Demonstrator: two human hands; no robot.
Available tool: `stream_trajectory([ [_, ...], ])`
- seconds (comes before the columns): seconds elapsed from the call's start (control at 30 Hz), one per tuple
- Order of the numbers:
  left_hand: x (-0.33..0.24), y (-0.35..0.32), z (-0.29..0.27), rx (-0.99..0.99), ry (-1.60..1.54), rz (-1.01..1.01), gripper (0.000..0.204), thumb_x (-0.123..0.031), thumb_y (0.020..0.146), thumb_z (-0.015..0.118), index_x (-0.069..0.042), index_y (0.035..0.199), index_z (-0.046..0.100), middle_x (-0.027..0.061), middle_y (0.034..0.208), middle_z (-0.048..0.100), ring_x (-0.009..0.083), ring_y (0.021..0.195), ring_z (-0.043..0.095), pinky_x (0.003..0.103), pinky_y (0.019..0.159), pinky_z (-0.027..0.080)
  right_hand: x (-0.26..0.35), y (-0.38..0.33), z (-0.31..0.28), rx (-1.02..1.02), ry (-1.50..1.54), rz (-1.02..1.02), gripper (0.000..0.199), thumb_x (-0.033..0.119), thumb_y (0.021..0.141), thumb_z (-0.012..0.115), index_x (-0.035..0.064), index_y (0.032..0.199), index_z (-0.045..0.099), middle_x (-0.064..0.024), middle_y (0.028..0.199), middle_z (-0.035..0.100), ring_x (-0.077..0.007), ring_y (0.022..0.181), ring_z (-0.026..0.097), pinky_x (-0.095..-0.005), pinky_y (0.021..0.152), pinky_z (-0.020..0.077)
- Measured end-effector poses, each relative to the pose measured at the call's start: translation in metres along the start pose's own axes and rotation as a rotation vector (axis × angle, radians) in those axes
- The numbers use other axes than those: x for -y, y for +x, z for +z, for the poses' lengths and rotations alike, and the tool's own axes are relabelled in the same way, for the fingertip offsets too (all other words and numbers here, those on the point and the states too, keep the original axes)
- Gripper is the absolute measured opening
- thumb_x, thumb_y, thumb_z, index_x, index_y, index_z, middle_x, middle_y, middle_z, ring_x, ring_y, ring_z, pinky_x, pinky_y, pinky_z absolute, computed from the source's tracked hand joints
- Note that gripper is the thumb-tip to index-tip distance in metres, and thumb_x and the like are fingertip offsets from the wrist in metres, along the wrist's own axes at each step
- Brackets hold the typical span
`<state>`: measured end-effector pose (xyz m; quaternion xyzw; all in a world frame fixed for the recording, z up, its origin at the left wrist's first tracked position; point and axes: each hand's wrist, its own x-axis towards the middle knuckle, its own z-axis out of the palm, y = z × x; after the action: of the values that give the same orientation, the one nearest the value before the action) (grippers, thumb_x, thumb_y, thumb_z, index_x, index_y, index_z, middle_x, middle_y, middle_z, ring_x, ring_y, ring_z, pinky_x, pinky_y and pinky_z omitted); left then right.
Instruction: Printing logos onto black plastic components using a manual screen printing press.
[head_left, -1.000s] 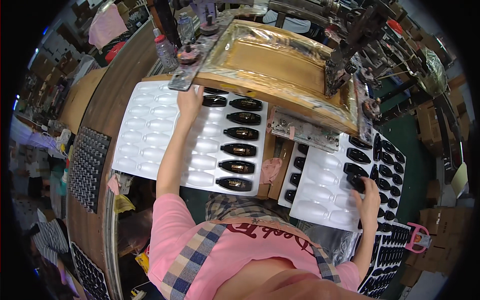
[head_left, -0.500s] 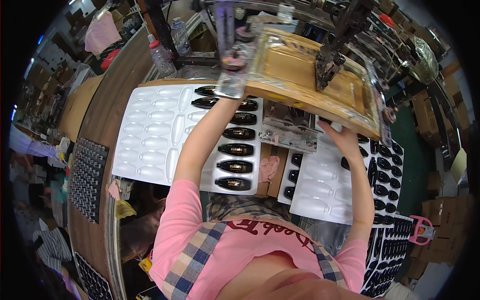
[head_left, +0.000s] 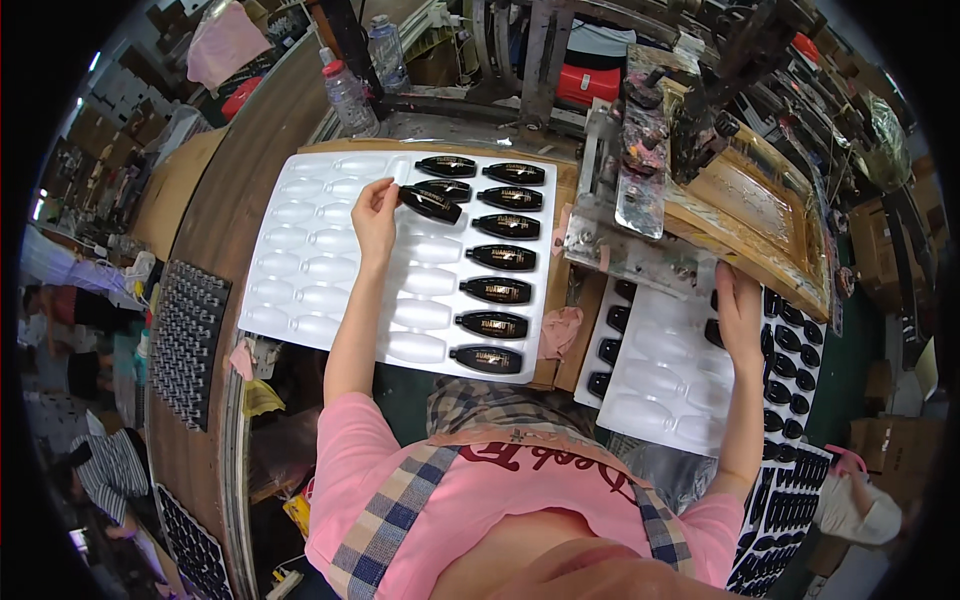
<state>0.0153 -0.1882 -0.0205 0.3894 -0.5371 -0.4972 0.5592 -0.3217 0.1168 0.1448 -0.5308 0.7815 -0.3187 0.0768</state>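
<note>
- Left hand [head_left: 374,212] gripping black bottle [head_left: 430,204], tilted over white tray [head_left: 300,270] nr far edge of counter [head_left: 215,230].
- Right hand [head_left: 738,312] flat, fingers open, on second tray [head_left: 665,385] w/ black pieces.
- Printing frame [head_left: 750,215] overhanging betw. trays; water bottles [head_left: 348,95] at far edge.

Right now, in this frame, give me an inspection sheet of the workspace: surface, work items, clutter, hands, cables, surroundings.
Surface: wooden bench, mostly covered by trays.
Work items: white moulded tray with a column of black oval pieces on its right side; second white tray at right; framed printing screen.
Clutter: pink rag, two plastic bottles.
Hands: left hand holds a black piece over the tray; right hand rests on the second tray.
Cables: nothing seen.
Surroundings: stacked dark trays, cardboard boxes.
</note>
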Motion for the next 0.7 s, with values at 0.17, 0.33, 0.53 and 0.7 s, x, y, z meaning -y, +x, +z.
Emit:
stream_trajectory([
  [0.17, 0.022, -0.015, -0.006, -0.050, 0.277, -0.064, 0.015, -0.010, 0.081, 0.057, 0.002, 0.089, 0.057, 0.0094, 0.080, 0.060, 0.0165, 0.072, 0.057, 0.026, 0.066, 0.046, -0.005, -0.050, -0.009, 0.076, -0.455, 0.205, 0.049, 0.020, 0.080, 0.056, -0.0017, 0.120, 0.040, -0.0253, 0.115, 0.046, -0.0362, 0.100, 0.049, -0.0369, 0.086, 0.0397],
  [0.33, 0.014, -0.024, -0.010, -0.033, 0.895, 0.400, 0.015, -0.008, 0.077, 0.056, 0.000, 0.090, 0.058, 0.0133, 0.086, 0.058, 0.0281, 0.084, 0.053, 0.034, 0.076, 0.041, -0.040, -0.078, -0.026, 0.164, -0.813, 0.105, 0.051, 0.014, 0.071, 0.063, 0.0025, 0.117, 0.045, -0.0196, 0.109, 0.048, -0.0327, 0.100, 0.047, -0.0381, 0.081, 0.0405],
  [0.53, -0.057, -0.020, 0.051, 0.103, 0.474, 0.478, 0.016, -0.007, 0.076, 0.057, -0.002, 0.091, 0.058, 0.0142, 0.092, 0.057, 0.0307, 0.087, 0.052, 0.038, 0.078, 0.039, -0.032, -0.074, -0.040, 0.038, -0.609, 0.102, 0.041, 0.010, 0.066, 0.067, 0.0015, 0.103, 0.052, -0.0125, 0.089, 0.051, -0.0265, 0.072, 0.049, -0.0354, 0.066, 0.0424],
  [0.7, -0.092, -0.018, 0.131, 0.428, 0.474, 0.662, 0.021, -0.014, 0.076, 0.059, -0.001, 0.094, 0.057, 0.0142, 0.089, 0.058, 0.0240, 0.088, 0.055, 0.029, 0.076, 0.043, -0.005, -0.051, -0.041, -0.106, -0.080, 0.229, 0.043, 0.009, 0.069, 0.067, 0.0022, 0.107, 0.048, -0.0077, 0.085, 0.055, -0.0099, 0.061, 0.045, -0.0219, 0.055, 0.0371],
])
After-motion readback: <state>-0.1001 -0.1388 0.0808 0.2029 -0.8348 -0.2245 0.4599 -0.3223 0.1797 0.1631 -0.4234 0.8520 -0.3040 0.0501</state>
